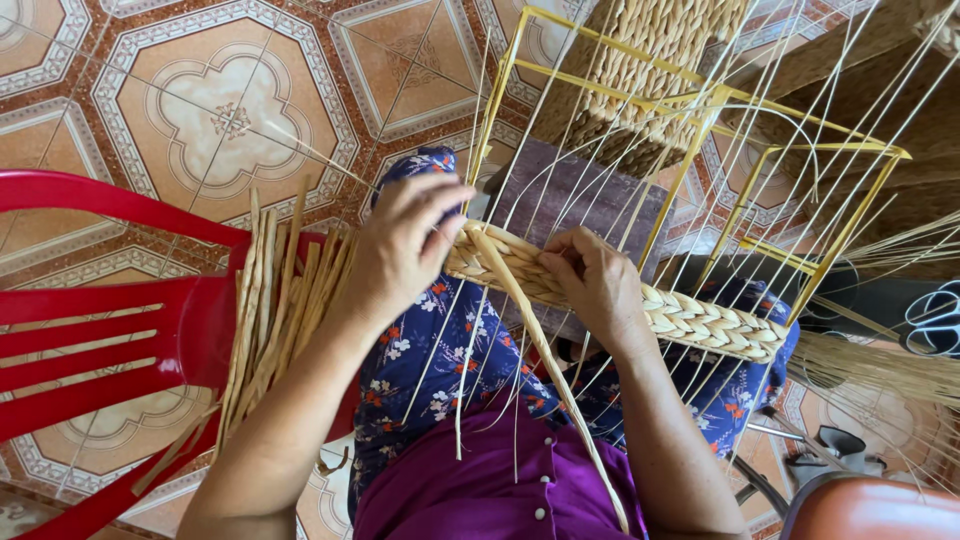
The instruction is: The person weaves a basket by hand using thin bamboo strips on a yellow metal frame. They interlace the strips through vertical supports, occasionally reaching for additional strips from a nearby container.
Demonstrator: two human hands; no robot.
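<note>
A red plastic chair (90, 330) carries one bundle of dried flat rushes (275, 300), light, pliant, likely brittle at the edges. The left hand (405, 250) pinches one loose rush strand (530, 340), best held near the weave. The right hand (595, 285) presses, fingers bent, on the braided band (690, 320) across the yellow wire frame (700, 110), which rests on the lap. One pair of scissors (935, 320) lies far right.

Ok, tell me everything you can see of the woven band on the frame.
The woven band is a plaited strip of pale, straw-like fibre, running along one lower edge of the yellow wire frame over the lap. Thin upright strands pass through it. The left hand and right hand both press on its near end, where a loose flat strand trails down.
</note>
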